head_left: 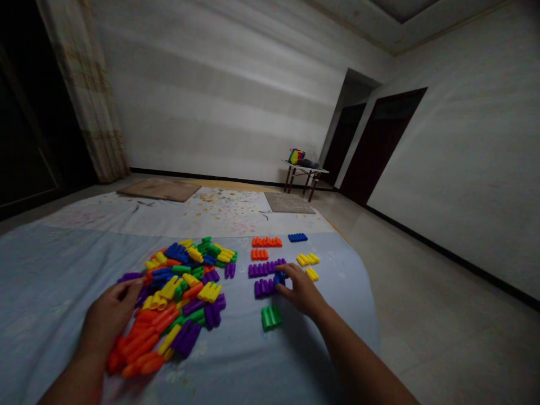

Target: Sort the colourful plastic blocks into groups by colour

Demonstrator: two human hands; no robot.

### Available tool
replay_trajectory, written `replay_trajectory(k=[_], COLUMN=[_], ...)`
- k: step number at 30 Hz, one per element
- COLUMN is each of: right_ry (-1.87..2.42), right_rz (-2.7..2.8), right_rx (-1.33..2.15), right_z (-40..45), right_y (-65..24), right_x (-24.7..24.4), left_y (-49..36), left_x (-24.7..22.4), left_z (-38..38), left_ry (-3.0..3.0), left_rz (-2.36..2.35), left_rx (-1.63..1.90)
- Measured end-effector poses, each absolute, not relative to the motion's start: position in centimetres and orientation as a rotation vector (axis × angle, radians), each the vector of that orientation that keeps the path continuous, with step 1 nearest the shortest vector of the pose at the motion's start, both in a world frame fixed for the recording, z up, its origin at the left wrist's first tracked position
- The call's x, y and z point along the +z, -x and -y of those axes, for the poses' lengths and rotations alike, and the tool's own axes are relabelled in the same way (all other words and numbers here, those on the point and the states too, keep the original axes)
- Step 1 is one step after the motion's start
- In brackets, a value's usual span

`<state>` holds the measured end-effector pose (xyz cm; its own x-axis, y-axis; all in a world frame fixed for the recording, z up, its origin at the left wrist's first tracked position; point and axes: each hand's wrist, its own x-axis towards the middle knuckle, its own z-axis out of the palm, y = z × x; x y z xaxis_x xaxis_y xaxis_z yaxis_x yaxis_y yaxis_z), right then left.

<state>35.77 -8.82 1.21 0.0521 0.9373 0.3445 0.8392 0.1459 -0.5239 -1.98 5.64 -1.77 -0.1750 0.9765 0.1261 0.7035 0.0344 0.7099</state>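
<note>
Your right hand pinches a blue piece — keep it clear of the purple rows. Left hand's at the pile — can't tell if it's gripping.

Pretty sure this is a room in somebody's home
Long patterned curtain on the left, plain white walls with a dark skirting strip, dark doors off to the right, pale smooth floor, flowery cloth spread out up front. Also a little table by the far wall, very lived-in looking.
</note>
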Motion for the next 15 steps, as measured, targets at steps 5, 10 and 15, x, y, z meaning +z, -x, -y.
replay_trajectory(k=[5, 10, 15], right_ry=[1.887, 1.939, 2.038], right_rz=[1.766, 1.734, 1.61], right_rx=[0.212, 0.257, 0.156], right_z=[9.0, 9.2, 9.6], right_y=[-40.0, -41.3, -41.1], right_x=[-1.0, -2.4, -2.3], left_y=[2.2, 2.5, 2.5], left_x=[-2.1, -2.5, -2.2], left_z=[-5.9, -6.2, -6.0], left_ry=[-1.704, -1.725, -1.716], left_rz=[-1.948, -1.957, -1.996], left_rx=[0.882, 0.916, 0.874])
